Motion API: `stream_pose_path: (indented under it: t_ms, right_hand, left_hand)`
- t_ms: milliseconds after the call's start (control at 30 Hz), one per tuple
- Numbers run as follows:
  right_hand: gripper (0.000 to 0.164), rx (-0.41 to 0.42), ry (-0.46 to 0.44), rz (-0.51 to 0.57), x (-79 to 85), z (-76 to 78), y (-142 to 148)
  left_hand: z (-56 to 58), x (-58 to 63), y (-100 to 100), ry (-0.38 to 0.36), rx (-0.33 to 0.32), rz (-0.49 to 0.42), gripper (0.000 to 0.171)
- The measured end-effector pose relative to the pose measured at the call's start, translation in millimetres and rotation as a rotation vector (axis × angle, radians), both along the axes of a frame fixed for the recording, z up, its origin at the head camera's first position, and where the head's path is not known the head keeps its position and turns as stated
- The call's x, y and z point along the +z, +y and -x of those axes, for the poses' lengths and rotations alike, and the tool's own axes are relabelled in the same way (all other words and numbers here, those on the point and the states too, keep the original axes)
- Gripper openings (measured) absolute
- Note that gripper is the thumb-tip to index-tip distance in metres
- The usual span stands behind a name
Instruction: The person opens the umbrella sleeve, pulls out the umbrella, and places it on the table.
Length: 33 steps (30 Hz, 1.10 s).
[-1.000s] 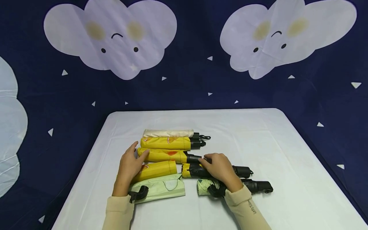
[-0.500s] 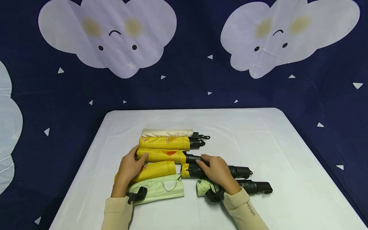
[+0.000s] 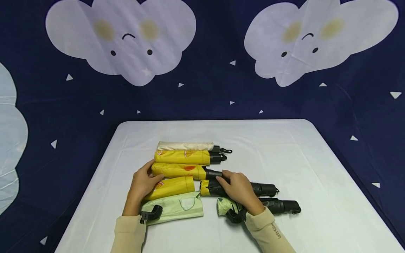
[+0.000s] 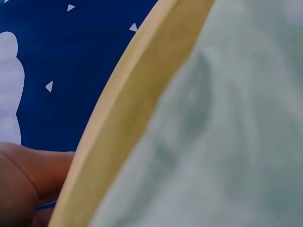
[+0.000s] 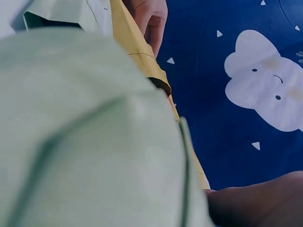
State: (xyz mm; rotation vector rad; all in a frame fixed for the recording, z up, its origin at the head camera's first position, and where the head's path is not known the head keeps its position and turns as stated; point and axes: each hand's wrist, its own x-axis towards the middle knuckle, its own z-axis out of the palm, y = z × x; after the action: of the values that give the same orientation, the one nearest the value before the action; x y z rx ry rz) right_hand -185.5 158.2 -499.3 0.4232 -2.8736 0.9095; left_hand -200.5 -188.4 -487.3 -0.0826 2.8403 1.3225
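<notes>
yellow umbrella [image 3: 181, 171], third down from twelve o'clock on the white table [image 3: 269, 147], now seems steadied to me: left hand [image 3: 142, 182] gripping its nine-o'clock end, right hand [image 3: 238, 188] newly pinching the black handle [image 3: 212, 174] at three.

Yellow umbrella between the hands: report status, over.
Left hand holds left end; right hand pinches black handle. Yellow umbrella on white table. Close on near side: yellow sleeve, black-and-yellow umbrella.
</notes>
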Motion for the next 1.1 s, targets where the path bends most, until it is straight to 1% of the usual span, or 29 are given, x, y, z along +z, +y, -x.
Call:
stream_pose_path:
  t_ms: [200, 400, 500, 700, 833, 933, 1000, 1100]
  right_hand:
    - [0.048, 0.005, -0.002, 0.016, -0.1, 1.0, 0.7]
    - [0.049, -0.002, -0.013, 0.036, -0.3, 1.5, 2.0]
    - [0.050, -0.007, -0.013, 0.044, -0.7, 1.2, 1.9]
    - [0.052, -0.013, -0.023, 0.050, -0.9, 3.3, 1.7]
    - [0.051, -0.007, -0.017, 0.064, 0.0, 3.8, 2.2]
    - [0.051, 0.003, 0.005, 0.099, 1.1, 3.5, 2.7]
    - [0.052, 0.013, 0.027, 0.140, 1.3, 3.7, 2.9]
    - [0.052, 0.020, 0.065, 0.251, 1.9, 4.0, 2.9]
  left_hand:
    - [-1.3, -0.2, -1.5, 0.004, 0.043, -0.051, 0.074]
    - [-2.1, -0.8, -1.8, 0.006, 0.074, -0.056, 0.071]
    - [-1.9, -0.3, -0.7, 0.009, 0.080, -0.070, 0.071]
    - [-2.5, 4.4, 1.2, 0.033, 0.106, -0.088, 0.069]
    - [-4.5, 8.3, 1.2, 0.025, 0.113, -0.095, 0.070]
    - [-5.6, 10.8, 0.8, 0.028, 0.111, -0.097, 0.071]
    - [-6.5, 12.4, 0.1, 0.044, 0.117, -0.100, 0.071]
    - [-8.5, 15.1, -0.8, 0.078, 0.137, -0.130, 0.071]
